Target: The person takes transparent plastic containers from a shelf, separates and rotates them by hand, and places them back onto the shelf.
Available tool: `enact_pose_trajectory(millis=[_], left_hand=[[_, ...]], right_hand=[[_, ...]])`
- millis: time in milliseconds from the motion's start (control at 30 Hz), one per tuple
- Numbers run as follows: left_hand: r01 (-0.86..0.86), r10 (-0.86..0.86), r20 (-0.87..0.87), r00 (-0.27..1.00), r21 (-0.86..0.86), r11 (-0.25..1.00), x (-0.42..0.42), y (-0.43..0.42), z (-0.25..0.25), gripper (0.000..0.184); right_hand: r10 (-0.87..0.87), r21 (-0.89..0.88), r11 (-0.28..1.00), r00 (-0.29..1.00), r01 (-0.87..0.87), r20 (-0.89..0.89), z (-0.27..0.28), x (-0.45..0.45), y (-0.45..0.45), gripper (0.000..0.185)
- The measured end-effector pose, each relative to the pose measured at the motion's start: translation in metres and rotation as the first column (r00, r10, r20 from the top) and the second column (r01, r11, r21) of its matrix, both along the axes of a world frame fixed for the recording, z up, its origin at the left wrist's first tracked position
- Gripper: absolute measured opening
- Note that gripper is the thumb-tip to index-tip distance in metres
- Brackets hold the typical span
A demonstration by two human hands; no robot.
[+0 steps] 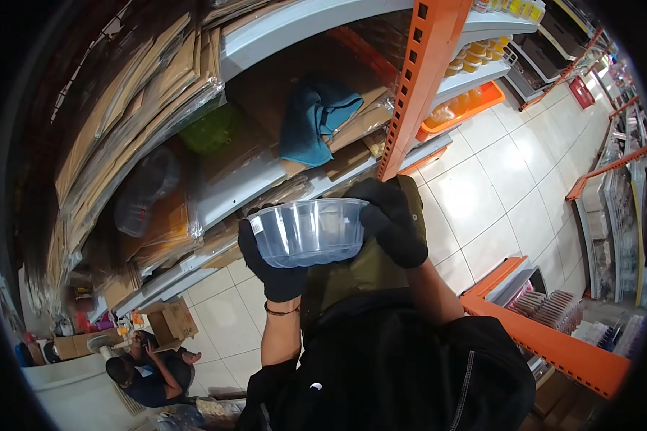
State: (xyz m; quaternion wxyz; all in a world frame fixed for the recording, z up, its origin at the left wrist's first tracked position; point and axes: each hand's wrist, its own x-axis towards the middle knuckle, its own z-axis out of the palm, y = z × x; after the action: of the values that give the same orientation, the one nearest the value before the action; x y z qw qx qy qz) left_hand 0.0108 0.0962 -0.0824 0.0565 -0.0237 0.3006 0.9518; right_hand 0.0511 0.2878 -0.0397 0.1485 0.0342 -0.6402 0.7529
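Storeroom or shop aisle, floored in pale glossy tiles; steel shelving with a perforated orange upright at upper centre. Principal item: one fluted clear plastic container, centre of frame, raised in front of the wearer's body, rim toward the top, small white label at its left end. Left hand, black-gloved: cupped around the left end, fingers partly hidden behind it. Right hand, likewise gloved: fingers curled on the right end, gripping near the rim. The two-ended hold presumably steadies the thin wall and leaves the side visible. Upper left: flattened cardboard, packed in layers, probably to save space. Upper centre: blue cloth, draped loosely on a shelf, seemingly just laid aside. Lower left: a seated person near a brown carton.
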Motion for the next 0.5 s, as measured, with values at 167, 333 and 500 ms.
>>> enact_pose_trajectory(millis=[167,333,500], left_hand=[[-0.214,-0.064,-0.346,0.936,-0.702,0.68,-0.014,-0.011,-0.037,0.043],[0.102,-0.488,-0.156,0.859,-0.881,0.462,-0.016,-0.011,0.035,0.013],[-0.065,-0.388,-0.311,0.868,-0.844,0.532,-0.003,0.012,0.051,0.01]], right_hand=[[0.064,-0.196,0.98,0.988,-0.035,0.143,-0.006,0.004,0.008,0.022],[0.081,0.519,0.855,0.986,0.005,-0.143,0.009,-0.004,0.023,0.02],[0.012,0.442,0.896,0.993,0.043,-0.12,0.002,-0.006,0.017,0.013]])
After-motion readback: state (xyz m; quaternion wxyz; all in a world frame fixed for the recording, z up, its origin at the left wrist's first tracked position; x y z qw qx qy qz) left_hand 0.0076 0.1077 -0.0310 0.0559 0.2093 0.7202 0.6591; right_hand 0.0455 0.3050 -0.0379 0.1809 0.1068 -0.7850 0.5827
